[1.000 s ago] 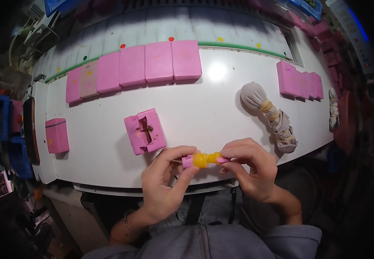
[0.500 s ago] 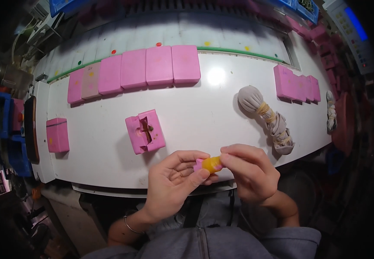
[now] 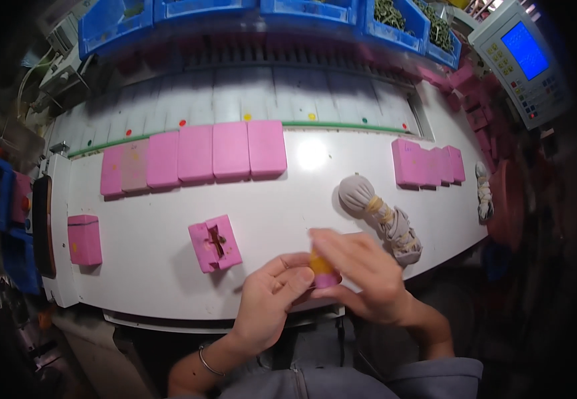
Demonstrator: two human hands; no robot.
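Observation:
A small rounded piece (image 3: 323, 274), yellow above and pink below, is between my two hands near the table's front edge. My left hand (image 3: 267, 300) is closed on it, thumb and fingertips pinching its left side. From the right, my right hand (image 3: 370, 271) closes over the piece, its thumb at the pink end and its fingers across the yellow part. Those fingers are blurred and partly hide it. Left of my hands, apart from them, lies a pink block (image 3: 201, 253) with a slot and a dark brown hollow.
Several pink blocks (image 3: 195, 152) stand in a row at the back; another pink block (image 3: 85, 241) is at far left. A grey cloth bundle (image 3: 382, 211) tied with bands lies right. Smaller pink blocks (image 3: 428, 165) sit beyond it. Blue bins (image 3: 210, 8) and a control panel (image 3: 518, 56) edge the back.
The view has shifted, bringing more of the blue bins and panel into sight. The piece has turned from lying sideways to more upright, and my right hand has moved over it.

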